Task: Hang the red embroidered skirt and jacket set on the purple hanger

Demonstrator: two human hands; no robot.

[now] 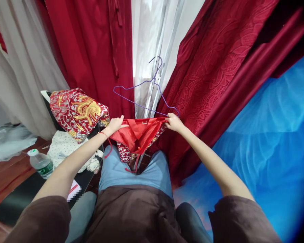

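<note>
Between my two hands stretches a red garment (142, 130) with its plain red lining toward me. Its outer side, red with silver and gold embroidery, shows at the lower edges, and red cords dangle from it. My left hand (115, 126) is closed on the left end of the top edge, thumb on top. At the right end, my right hand (175, 122) pinches the same edge. Just beyond the garment is a purple wire hanger (142, 104), its hook upward; its lower right corner comes close to my right hand. Whether that hand touches it, I cannot tell.
On the left, a red and gold embroidered cloth (78, 109) lies bundled on a black seat, above a white dotted cloth (63, 146). A water bottle (41, 164) stands nearby. Red dresses (215, 64) hang ahead, blue tulle (263, 141) spreads right.
</note>
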